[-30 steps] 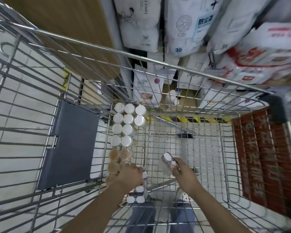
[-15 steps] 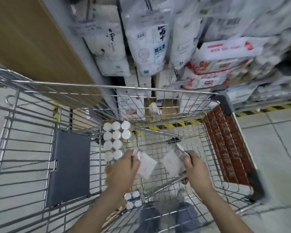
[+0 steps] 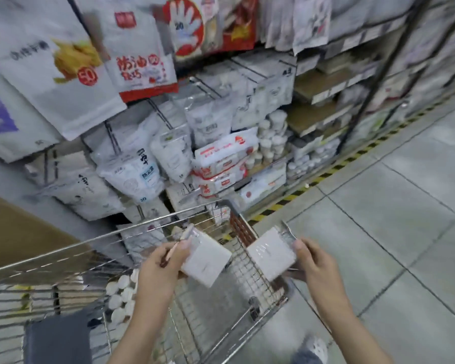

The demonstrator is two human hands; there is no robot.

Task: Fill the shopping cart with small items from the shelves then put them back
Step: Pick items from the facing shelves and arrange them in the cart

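Head view shows a person standing at a shopping cart beside the shelves, with one flat white pack in each hand. The left hand holds the left pack above the cart basket; the thumb lies on the top face near one corner and the other fingers are under the pack, so this grip is closed on the pack's edge. The right hand holds the right pack in the same way, with the thumb on the upper right corner, over the right rim of the cart. Both packs are lifted clear of the wire and are apart from each other.

The packs look light and thin, wrapped in shiny clear film, so they are probably a little slippery and may bend in the middle. A pinch at a corner or a short edge seems enough for such weight, but a hold across the whole width would be safer against sliding. They do not look fragile.

Inside the cart, on the left side, a cluster of small white-capped bottles remains, partly hidden by the left forearm. It seems that the packs are going back to the shelves, though the picture is blurred.
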